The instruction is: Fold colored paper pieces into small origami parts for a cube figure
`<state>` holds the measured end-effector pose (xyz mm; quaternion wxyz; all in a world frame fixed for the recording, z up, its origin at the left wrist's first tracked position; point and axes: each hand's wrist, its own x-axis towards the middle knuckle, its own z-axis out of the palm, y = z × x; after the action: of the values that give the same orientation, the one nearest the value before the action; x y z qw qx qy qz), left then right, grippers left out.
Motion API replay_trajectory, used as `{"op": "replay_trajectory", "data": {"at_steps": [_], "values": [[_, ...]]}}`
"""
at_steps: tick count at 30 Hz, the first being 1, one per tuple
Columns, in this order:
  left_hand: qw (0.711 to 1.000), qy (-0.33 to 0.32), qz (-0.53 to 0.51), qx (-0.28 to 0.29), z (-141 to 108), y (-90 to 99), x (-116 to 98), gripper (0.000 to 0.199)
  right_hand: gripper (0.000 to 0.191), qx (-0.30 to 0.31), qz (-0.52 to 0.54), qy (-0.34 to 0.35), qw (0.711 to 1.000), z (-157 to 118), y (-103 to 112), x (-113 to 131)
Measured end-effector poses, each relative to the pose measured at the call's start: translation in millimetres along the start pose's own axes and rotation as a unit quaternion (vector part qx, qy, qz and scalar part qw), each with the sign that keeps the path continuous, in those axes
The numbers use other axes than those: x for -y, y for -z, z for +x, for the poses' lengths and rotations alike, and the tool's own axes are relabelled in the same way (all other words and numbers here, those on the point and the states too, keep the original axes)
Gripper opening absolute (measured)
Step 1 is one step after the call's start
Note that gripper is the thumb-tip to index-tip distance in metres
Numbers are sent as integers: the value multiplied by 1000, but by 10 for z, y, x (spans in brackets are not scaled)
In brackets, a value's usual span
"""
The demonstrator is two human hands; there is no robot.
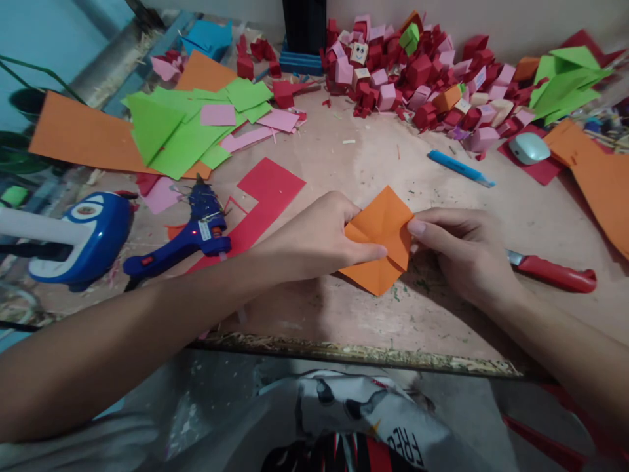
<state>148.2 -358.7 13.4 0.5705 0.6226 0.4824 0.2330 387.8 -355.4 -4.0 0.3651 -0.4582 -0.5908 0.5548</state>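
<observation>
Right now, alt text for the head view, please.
The left hand and right hand hold creased orange paper over a worktable; a blue glue gun lies left, a red-handled knife right, small red and pink pieces heaped behind.

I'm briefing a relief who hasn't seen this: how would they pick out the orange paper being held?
On the table, look just beyond the middle of the near edge. There, the left hand and right hand hold a small orange paper between them. Unlike the larger orange sheets lying farther left and right, it is hand-held and visibly creased.
</observation>
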Motion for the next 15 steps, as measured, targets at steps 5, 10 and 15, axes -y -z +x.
{"op": "replay_trajectory", "data": {"at_steps": [5,10,15], "values": [[1000,6,5,4,-8,5,-23,11,13,-19,2,5,1000,13,-8,-23],[1000,1,-1,-6,-6,-11,-9,12,19,6,7,5,1000,23,-2,-28],[997,-22,1,-68,7,-20,-28,19,20,49,-4,-12,999,7,12,-3]]}}
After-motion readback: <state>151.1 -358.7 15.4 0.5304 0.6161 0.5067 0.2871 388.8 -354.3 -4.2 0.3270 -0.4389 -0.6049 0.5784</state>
